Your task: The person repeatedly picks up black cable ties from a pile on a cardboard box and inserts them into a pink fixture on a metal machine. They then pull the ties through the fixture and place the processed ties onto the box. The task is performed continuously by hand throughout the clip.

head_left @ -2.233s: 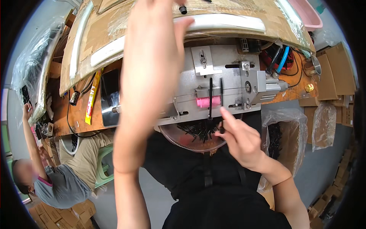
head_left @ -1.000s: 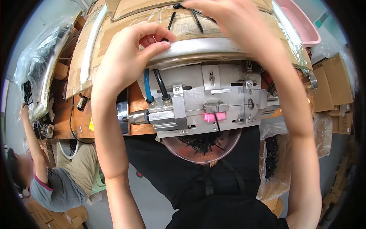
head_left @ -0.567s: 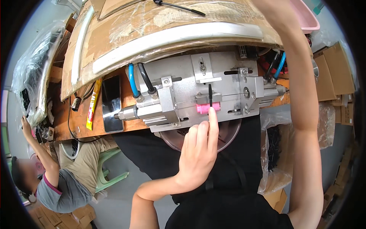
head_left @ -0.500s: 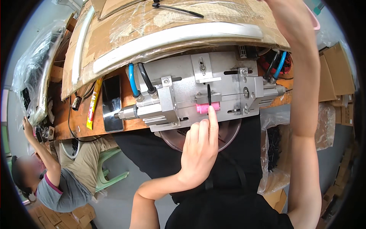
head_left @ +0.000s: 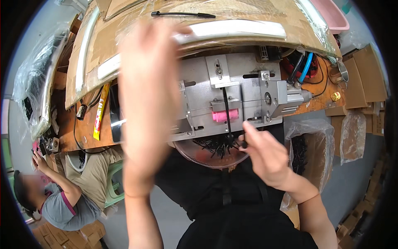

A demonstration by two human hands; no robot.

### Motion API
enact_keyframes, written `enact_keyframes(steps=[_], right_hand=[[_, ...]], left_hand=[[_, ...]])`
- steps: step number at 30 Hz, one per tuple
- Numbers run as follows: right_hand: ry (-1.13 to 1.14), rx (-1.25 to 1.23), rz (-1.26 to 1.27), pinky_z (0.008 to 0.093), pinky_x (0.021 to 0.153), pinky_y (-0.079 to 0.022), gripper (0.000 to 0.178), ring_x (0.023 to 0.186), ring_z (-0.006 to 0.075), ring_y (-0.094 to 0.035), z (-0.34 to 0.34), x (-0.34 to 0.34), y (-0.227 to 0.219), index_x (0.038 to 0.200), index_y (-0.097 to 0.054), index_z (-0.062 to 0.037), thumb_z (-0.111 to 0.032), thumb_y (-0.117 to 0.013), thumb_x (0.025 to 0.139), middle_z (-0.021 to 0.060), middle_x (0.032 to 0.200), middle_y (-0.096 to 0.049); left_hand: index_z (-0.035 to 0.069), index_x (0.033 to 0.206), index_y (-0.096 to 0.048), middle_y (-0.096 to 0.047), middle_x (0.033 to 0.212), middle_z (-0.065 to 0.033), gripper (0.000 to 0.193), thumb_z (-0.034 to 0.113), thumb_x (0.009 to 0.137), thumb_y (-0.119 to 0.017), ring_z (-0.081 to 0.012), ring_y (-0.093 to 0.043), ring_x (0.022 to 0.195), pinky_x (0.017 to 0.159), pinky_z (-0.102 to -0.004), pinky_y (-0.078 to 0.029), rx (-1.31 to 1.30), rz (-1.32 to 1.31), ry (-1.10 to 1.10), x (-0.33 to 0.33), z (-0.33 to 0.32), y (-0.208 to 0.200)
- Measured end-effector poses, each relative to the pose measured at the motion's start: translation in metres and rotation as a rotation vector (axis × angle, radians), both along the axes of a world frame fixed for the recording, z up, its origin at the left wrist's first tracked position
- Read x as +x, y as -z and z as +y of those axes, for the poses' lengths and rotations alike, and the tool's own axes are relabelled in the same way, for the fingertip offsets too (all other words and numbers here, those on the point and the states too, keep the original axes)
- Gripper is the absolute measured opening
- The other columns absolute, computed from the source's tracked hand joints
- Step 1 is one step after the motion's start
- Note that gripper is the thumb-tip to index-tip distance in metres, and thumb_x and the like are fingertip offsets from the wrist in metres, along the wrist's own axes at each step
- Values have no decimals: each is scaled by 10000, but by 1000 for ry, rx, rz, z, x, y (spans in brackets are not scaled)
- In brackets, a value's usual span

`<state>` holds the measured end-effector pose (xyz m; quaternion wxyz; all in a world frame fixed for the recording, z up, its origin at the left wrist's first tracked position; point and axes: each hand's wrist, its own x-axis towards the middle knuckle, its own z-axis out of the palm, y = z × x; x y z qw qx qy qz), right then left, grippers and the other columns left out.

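Observation:
My left hand (head_left: pixel 151 79) is smeared by motion above the left side of the metal fixture (head_left: pixel 253 91), near the cardboard; whether it holds anything is hidden. At the right rim of the clear bowl (head_left: pixel 199 161), my right hand (head_left: pixel 269 157) is closed, its fingertips pinching a slim black rod (head_left: pixel 243 144), mostly hidden. Another long black rod (head_left: pixel 226 110) lies across the fixture's middle, over a pink wrapped block (head_left: pixel 220 116), its near end over the bowl. Many black pieces (head_left: pixel 217 145) fill the bowl.
A cardboard sheet (head_left: pixel 248 47) with white foam strips hangs over the bench, bearing one black rod (head_left: pixel 182 15). Blue and black hoses (head_left: pixel 306 68) join the right cylinder. A yellow packet (head_left: pixel 100 112) and partly hidden phone lie left. A seated co-worker (head_left: pixel 62 203) is at far left.
My left hand has left the pink block and swung up and left. My right hand has come down from the far right to the bowl. The rod on the fixture now reaches nearer to me.

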<state>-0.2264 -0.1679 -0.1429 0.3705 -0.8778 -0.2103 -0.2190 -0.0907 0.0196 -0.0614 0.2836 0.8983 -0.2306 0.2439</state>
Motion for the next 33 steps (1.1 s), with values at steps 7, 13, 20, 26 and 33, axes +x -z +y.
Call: enact_keyframes(steps=[7,13,20,26,33], right_hand=[[-1,-97,94,325,588,-484,621,657,209,-588,19,2,21,1278,-570,86,137,-716,677,106,836,-666],[36,-149,92,320,594,-484,629,649,201,-578,20,7,21,1279,-579,73,122,-721,668,87,895,-693],[35,-278,67,306,533,-445,547,597,156,-497,20,9,10,1283,-588,40,-23,-720,756,38,674,-519],[-7,-415,-278,295,536,-472,286,651,181,-639,10,99,-69,1097,-671,-34,-91,-698,818,72,784,-653],[87,-722,-304,460,740,-541,200,852,389,-684,49,302,-111,910,-698,88,-30,-570,812,272,882,-677]], left_hand=[[32,997,-636,-633,994,-70,151,-30,865,-598,-154,-587,913,836,-282,-466,316,171,477,114,49,-27],[37,1051,-658,-625,974,-20,218,-52,868,-579,-135,-561,880,825,-261,-459,264,178,410,103,64,-18],[88,1256,-624,-556,907,-41,412,-18,858,-624,-141,-536,841,778,-253,-442,96,103,355,59,70,-11],[-5,1416,-479,-526,867,-76,749,-81,704,-702,-199,-506,820,747,-335,-434,144,15,96,-69,26,35],[-45,1391,-468,-535,980,-95,719,17,734,-752,-253,-514,855,766,-366,-441,161,148,60,-125,-34,95]])
